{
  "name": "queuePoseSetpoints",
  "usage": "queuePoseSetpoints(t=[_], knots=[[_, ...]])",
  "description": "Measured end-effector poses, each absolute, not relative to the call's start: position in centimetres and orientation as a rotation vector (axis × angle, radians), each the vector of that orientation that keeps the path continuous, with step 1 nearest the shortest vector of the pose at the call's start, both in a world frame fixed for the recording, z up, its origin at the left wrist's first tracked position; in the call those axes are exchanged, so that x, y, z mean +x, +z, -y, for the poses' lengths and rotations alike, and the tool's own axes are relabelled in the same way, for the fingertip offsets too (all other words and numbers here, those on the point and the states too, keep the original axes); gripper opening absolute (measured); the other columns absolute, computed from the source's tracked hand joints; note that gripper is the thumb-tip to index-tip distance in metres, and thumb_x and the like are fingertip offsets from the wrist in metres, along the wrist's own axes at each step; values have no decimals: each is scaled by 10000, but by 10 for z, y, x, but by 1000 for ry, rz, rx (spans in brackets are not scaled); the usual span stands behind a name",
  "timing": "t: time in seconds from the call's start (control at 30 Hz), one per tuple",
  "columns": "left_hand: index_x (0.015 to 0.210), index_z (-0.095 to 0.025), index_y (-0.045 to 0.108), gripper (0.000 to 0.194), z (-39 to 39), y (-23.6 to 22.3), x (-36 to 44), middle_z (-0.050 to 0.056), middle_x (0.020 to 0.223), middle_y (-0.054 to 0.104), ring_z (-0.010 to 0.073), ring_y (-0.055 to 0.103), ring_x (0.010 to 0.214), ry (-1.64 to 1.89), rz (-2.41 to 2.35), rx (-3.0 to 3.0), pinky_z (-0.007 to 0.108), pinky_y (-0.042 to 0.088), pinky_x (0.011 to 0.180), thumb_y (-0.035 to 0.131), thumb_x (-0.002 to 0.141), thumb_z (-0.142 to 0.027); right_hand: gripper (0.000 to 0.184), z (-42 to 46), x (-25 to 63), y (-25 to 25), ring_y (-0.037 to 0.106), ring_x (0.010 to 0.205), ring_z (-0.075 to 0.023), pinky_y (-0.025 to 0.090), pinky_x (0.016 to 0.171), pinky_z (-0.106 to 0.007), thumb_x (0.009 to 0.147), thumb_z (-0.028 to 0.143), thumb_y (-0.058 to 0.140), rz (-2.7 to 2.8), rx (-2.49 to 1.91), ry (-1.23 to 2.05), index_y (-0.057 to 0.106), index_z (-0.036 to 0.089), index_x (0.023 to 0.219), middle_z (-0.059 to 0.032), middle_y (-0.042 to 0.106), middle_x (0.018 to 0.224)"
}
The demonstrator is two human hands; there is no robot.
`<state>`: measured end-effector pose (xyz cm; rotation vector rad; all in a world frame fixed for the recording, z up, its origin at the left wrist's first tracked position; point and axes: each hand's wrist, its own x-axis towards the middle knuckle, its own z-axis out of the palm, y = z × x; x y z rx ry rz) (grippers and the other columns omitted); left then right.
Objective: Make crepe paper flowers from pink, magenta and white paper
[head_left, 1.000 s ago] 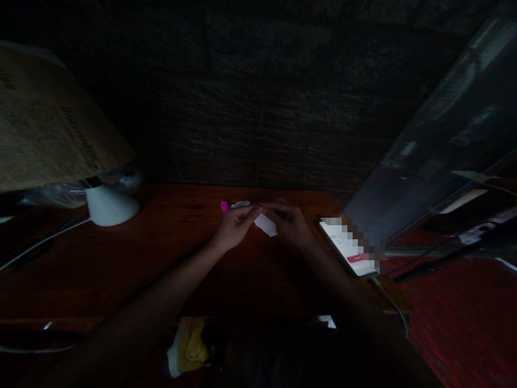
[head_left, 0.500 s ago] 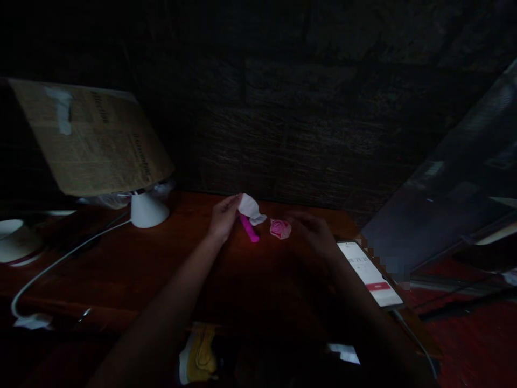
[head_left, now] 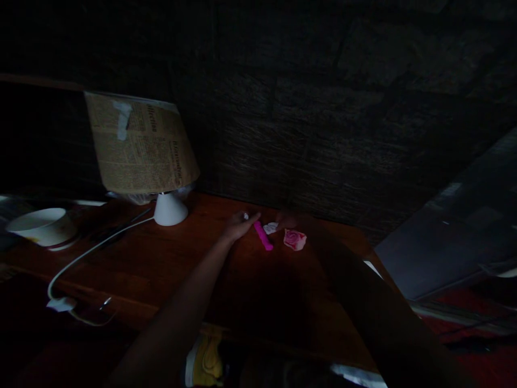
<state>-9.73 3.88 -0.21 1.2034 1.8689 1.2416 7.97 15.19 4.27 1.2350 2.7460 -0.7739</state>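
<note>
My left hand (head_left: 240,226) is closed over the back of the table, with a small bit of a thin white piece showing among its fingers. Just right of its thumb tip, a bright pink stick-like piece (head_left: 263,236) slants toward me. A soft, crumpled white piece (head_left: 270,227) lies between my hands. The fingers of my right hand (head_left: 288,218), dim in shadow, are closed at its right edge. Whether both white bits are one piece is hidden. Below my right hand, a pink rose-like crumpled piece (head_left: 294,240) rests on the wood.
A lamp (head_left: 172,210) with a newsprint shade stands at the left, its white cord (head_left: 92,243) running across the wooden table (head_left: 161,269). A white bowl (head_left: 42,226) is farther left. A dark wall rises behind. My right arm mostly covers a phone (head_left: 372,269).
My right hand has moved left and back to the white piece. My left thumb now reaches across near the pink stick, and less white shows there. The view has swung left.
</note>
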Motion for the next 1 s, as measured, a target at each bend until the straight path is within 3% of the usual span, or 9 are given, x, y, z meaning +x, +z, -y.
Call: queuePoseSetpoints(t=[0.17, 0.23, 0.4, 0.67, 0.83, 1.0], knots=[[1007, -188, 707, 419, -41, -6, -95, 66, 991, 721, 218, 651, 916, 1222, -1791, 1376, 299, 479, 798, 722, 723, -496, 179, -143, 89, 52, 569, 584, -118, 408, 530, -215, 703, 265, 693, -2742, 1256, -971, 737, 160, 842, 0, 679, 689], [1032, -189, 712, 404, -41, -3, -93, 57, 983, 723, 201, 647, 891, 1265, -1657, 1440, 285, 478, 779, 714, 737, -465, 251, -132, 95, 55, 592, 620, -123, 433, 554, -216, 712, 305, 686, -2849, 1225, -1332, 730, 154, 908, -9, 695, 731], [944, -171, 723, 303, -34, 7, -85, 32, 838, 705, 164, 606, 755, 1321, -1247, 1632, 253, 441, 683, 689, 766, -413, 353, -97, 107, 51, 648, 699, -150, 509, 647, -265, 692, 412, 751, -3007, 1053, -1823, 743, 197, 972, -27, 743, 849], [792, -151, 684, 242, -30, 7, -75, -8, 674, 590, 123, 515, 620, 1128, -1101, 1701, 235, 375, 587, 714, 745, -387, 359, -78, 123, 24, 623, 629, -162, 474, 559, -270, 725, 501, 745, -3044, 1230, -1999, 760, 177, 879, -30, 701, 708], [768, -147, 659, 269, -31, 9, -72, -26, 631, 537, 109, 467, 587, 1136, -1087, 1696, 227, 347, 558, 723, 744, -407, 351, -72, 127, 30, 564, 559, -125, 435, 527, -256, 672, 476, 787, -2981, 1298, -2146, 759, 176, 852, -12, 691, 690], [772, -143, 662, 297, -31, 12, -69, -18, 649, 555, 111, 470, 601, 1253, -1127, 1687, 232, 349, 578, 728, 741, -431, 356, -65, 126, 33, 573, 545, -111, 446, 537, -250, 596, 417, 848, -2718, 1499, -2640, 747, 174, 836, 0, 689, 669]])
